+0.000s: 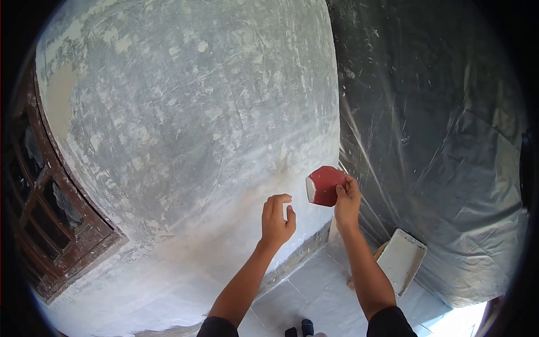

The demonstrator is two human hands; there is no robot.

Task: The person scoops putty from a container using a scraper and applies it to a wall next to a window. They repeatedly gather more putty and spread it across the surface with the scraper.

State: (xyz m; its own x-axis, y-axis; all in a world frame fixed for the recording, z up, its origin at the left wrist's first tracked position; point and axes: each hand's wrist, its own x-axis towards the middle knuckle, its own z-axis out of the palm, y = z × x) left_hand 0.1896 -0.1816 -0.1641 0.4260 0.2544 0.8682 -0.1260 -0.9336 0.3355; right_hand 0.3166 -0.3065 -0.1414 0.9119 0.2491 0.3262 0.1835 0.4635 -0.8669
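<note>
A red flat piece (325, 185) with a whitish left edge is held by its right side in my right hand (347, 199), the thumb on its face. My left hand (276, 219) is raised just left of it, fingers curved and thumb apart, holding nothing and not touching the piece. Behind both hands stands a grey wall (196, 101) with patchy white plaster marks and a brownish smear.
A brown wooden framed window (62, 224) is at the left. Dark plastic sheeting (432, 129) hangs on the right. A white-stained tray (401, 261) rests low on the right, above the tiled floor (314, 286). Dark footwear (307, 327) shows at the bottom.
</note>
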